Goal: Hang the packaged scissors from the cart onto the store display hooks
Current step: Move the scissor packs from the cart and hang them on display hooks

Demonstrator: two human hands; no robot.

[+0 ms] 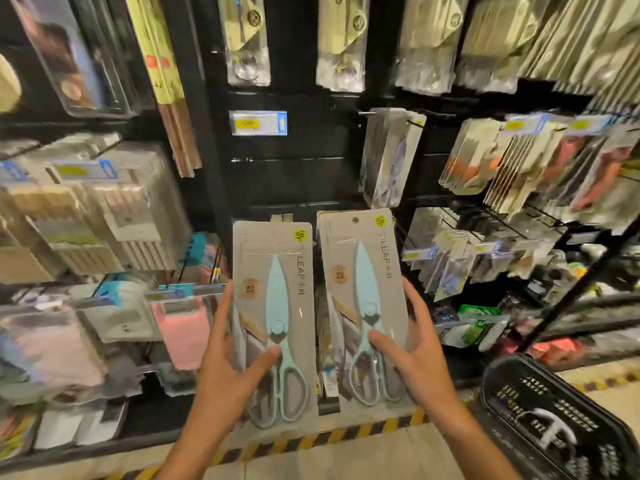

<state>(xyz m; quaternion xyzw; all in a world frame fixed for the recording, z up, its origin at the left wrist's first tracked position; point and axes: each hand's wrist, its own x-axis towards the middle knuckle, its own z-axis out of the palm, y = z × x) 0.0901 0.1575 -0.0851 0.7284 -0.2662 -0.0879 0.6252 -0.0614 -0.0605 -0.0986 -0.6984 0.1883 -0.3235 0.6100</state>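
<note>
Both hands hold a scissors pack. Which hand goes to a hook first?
Right, probably. The right hand holds its pack higher, hang hole visible and unobstructed, just below the partly filled hook. The left hand's pack sits lower; its hole isn't visible.

This is a shop aisle. A black display wall (294, 174) carries rows of hooks hung with packaged goods (388, 157) (many in clear plastic), yellow-and-blue price tags (258, 123) sit among them, and a black shopping basket (554, 417) stands on the floor by striped hazard tape (346, 433).
</note>
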